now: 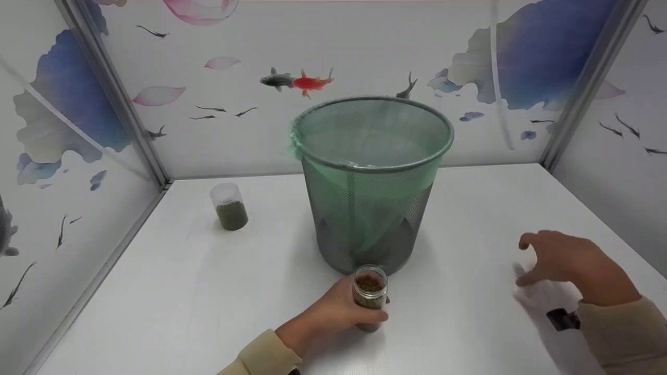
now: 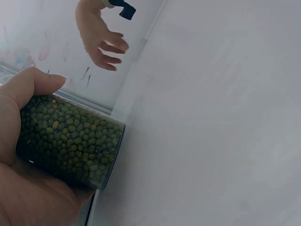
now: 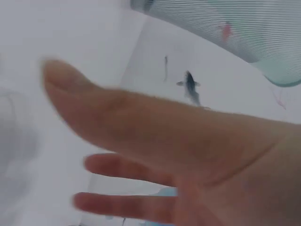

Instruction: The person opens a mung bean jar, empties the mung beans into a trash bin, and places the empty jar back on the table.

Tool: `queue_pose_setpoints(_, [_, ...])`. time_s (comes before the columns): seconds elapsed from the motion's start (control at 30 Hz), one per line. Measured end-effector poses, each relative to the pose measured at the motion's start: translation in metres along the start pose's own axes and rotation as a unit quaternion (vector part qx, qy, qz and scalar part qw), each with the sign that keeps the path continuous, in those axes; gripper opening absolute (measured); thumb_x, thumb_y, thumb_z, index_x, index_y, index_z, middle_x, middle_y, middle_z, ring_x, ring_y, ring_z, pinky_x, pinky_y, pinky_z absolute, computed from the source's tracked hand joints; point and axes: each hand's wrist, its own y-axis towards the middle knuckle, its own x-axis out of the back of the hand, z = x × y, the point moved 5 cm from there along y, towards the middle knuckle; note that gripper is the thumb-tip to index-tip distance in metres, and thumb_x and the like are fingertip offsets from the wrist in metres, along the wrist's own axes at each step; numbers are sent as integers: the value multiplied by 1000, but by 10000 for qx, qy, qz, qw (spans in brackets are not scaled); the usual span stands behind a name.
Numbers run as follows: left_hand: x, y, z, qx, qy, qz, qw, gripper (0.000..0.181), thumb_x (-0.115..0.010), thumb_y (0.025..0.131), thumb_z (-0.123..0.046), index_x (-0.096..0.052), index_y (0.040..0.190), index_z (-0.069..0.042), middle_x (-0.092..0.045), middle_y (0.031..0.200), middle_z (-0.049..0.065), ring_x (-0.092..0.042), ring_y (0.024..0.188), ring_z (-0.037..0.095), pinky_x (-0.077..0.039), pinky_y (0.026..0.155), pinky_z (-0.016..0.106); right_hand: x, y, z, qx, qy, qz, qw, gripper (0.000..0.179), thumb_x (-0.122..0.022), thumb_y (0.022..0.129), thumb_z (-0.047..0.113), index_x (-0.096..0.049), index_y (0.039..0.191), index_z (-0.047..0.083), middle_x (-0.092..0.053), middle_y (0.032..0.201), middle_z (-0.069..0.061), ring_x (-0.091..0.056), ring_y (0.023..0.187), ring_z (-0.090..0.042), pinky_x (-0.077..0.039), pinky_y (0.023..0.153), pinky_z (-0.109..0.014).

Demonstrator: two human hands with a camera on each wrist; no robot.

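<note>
My left hand (image 1: 331, 312) grips a clear round jar (image 1: 369, 302) of small green beans, upright and without a lid, just in front of the mesh bin. In the left wrist view, mung beans (image 2: 70, 141) fill the part of the jar that shows, and the thumb lies along its side. Over the right part of the table hangs my right hand (image 1: 573, 265), its fingers spread in a loose curve with nothing between them. The right wrist view has its thumb (image 3: 155, 127) stretched out and two fingers (image 3: 127, 207) behind.
A tall grey mesh bin (image 1: 333, 208) with a green bag (image 1: 375, 133) lining it stands at the middle back of the white table (image 1: 250, 302). Left of it is another clear jar (image 1: 232, 214), partly filled with something dark green. Printed panels (image 1: 219, 140) enclose the back and sides.
</note>
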Motion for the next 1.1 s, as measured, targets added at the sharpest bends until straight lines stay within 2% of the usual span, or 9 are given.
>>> queue_pose_setpoints(0.07, [0,0,0,-11,58,-23,10000,47,-80,83,3,-63,127,-1,-71,110,2,-64,108,16,-48,99,32,13,-3,9,197,-54,-1147,9932,62,-89,86,35,-63,125,-6,-60,124,-34,-67,90,-38,-55,65,-51])
queue_pose_setpoints(0.1, [0,1,1,3,69,-32,10000,46,-80,83,3,-64,126,-2,-71,110,2,-64,108,16,-48,99,32,19,-5,16,350,-21,-1871,9817,55,-89,86,29,-66,121,-5,-62,121,-33,-68,86,-37,-54,62,-49])
queue_pose_setpoints(0.2, [1,0,2,76,94,-74,9999,46,-80,83,4,-65,124,-6,-71,110,2,-64,108,16,-49,98,32,38,-15,45,943,150,-3923,9148,35,-90,84,10,-72,112,-2,-68,113,-26,-68,79,-35,-54,58,-47])
queue_pose_setpoints(0.27, [1,0,2,116,125,-106,9998,45,-81,83,4,-65,124,-7,-71,111,2,-64,109,16,-50,98,32,49,-21,66,1280,345,-4805,8669,32,-89,84,3,-73,111,-1,-69,112,-21,-69,89,-37,-56,68,-49])
queue_pose_setpoints(0.43, [2,1,1,135,167,-142,9997,49,-81,83,2,-63,128,-1,-71,111,2,-65,108,16,-50,97,33,74,-31,113,2015,1083,-5565,7987,36,-82,90,0,-71,124,0,-66,127,-19,-61,120,-39,-51,102,-46])
queue_pose_setpoints(0.57, [1,2,0,94,232,-114,9996,51,-81,82,2,-63,129,-3,-71,111,2,-64,108,16,-50,97,33,88,-31,145,2786,1421,-5779,7538,39,-77,99,19,-67,134,4,-61,140,-19,-54,135,-40,-43,115,-50])
queue_pose_setpoints(0.67, [0,2,0,54,255,-84,9996,51,-81,82,2,-63,129,-5,-71,111,2,-64,108,16,-49,98,33,95,-24,163,3198,1469,-5718,7411,47,-66,107,38,-62,142,6,-57,148,-17,-46,145,-40,-37,120,-57])
queue_pose_setpoints(0.77, [-1,2,0,38,249,-59,9997,52,-81,81,2,-63,129,-7,-71,112,3,-64,108,16,-49,99,34,99,-14,174,3402,1385,-5646,7391,55,-60,109,46,-57,148,8,-54,152,-17,-39,151,-40,-31,123,-61])
queue_pose_setpoints(1.1, [-1,-1,-2,19,138,-14,9999,52,-79,82,1,-60,130,1,-68,113,4,-64,108,17,-48,97,34,99,11,184,3552,855,-5304,7650,49,-79,96,9,-61,142,8,-61,139,-18,-43,147,-41,-23,126,-61])
